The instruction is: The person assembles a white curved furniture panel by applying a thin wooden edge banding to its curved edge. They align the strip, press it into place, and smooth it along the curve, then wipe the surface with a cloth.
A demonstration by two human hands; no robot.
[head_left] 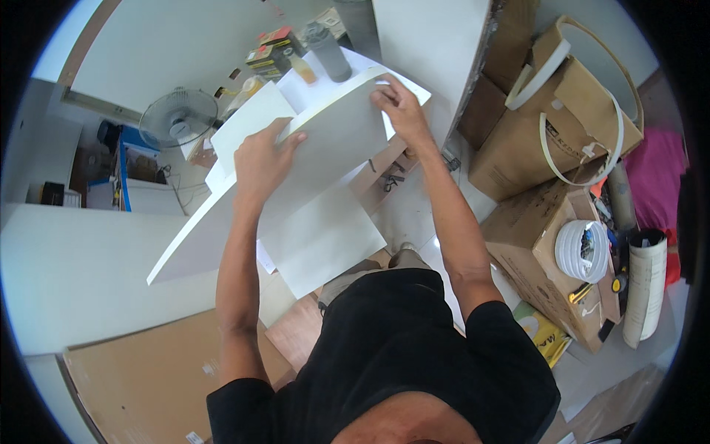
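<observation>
A large white panel [325,137] is held up on edge in front of me, its long upper edge slanting from low left to high right. My left hand [264,159] is closed over that edge near the middle, the thumb on the near face and the fingertips on the far side. At the panel's upper right end, my right hand [401,111] grips the edge with curled fingers. Below the panel lies another flat white board [325,237]. Behind it, more white boards [255,118] lean at the white table [414,89].
On the table stand a grey bottle [329,53], a small yellowish bottle [301,68] and dark boxes [270,59]. A fan [177,118] stands left. Cardboard boxes [543,237] fill the right, with a white tub [569,251] on top. A cardboard sheet [148,377] lies lower left.
</observation>
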